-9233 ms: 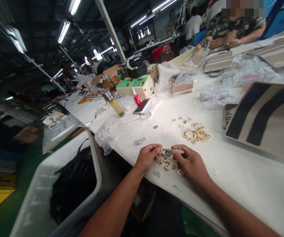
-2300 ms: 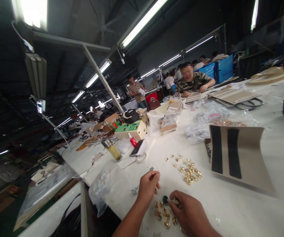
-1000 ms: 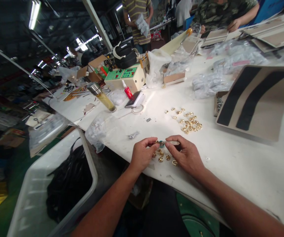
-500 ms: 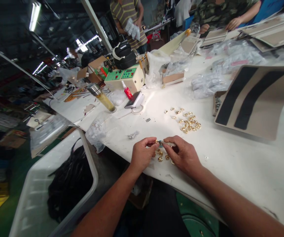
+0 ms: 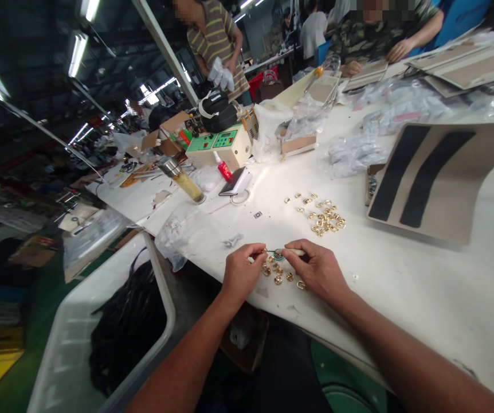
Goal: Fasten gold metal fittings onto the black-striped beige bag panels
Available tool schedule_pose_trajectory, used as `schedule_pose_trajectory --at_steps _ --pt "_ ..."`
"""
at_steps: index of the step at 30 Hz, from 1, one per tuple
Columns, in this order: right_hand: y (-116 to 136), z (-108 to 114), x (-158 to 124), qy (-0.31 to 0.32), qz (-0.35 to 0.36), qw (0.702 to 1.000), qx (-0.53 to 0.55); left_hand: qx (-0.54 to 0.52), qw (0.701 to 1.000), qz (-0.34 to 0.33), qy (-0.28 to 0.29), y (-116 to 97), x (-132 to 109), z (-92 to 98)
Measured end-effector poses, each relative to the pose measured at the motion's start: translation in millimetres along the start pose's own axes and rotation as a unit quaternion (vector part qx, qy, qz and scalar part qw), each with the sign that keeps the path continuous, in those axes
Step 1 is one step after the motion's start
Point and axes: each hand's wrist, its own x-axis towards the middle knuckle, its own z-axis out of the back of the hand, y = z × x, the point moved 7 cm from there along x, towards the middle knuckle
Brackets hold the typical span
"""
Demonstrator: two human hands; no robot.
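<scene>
My left hand (image 5: pixel 240 268) pinches a small gold ring at the near edge of the white table (image 5: pixel 423 287). My right hand (image 5: pixel 316 267) is closed on a thin pale stick whose tip meets a small teal disc (image 5: pixel 278 253) between the two hands. Several gold rings (image 5: pixel 279 274) lie under and between my hands. A larger heap of gold rings (image 5: pixel 324 215) lies farther back on the table.
A beige panel with two black stripes (image 5: pixel 440 178) lies at right. Behind are a glass bottle (image 5: pixel 184 180), a red-capped glue bottle (image 5: pixel 223 167), a green-topped machine (image 5: pixel 221 146) and plastic bags (image 5: pixel 354 152). A white bin of black straps (image 5: pixel 113 327) stands at left. Other people work at the far end.
My view swung up across the hall and came back down to the table. My hands stayed at the small pile of rings, holding the stick and ring together.
</scene>
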Motion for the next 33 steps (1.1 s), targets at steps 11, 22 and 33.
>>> schedule_pose_trajectory --at_steps 11,22,33 --pt "-17.0 -3.3 5.3 0.033 -0.013 0.984 -0.174 -0.033 0.985 0.084 0.144 23.6 -19.3 -3.3" --pt "-17.4 -10.2 3.0 0.055 -0.021 0.966 -0.253 0.081 0.990 -0.023 0.117 -1.4 20.7 0.8" --pt "-11.3 -10.2 5.9 0.053 -0.004 0.981 -0.186 0.181 0.960 -0.158 0.147 -43.4 127.6 -104.5"
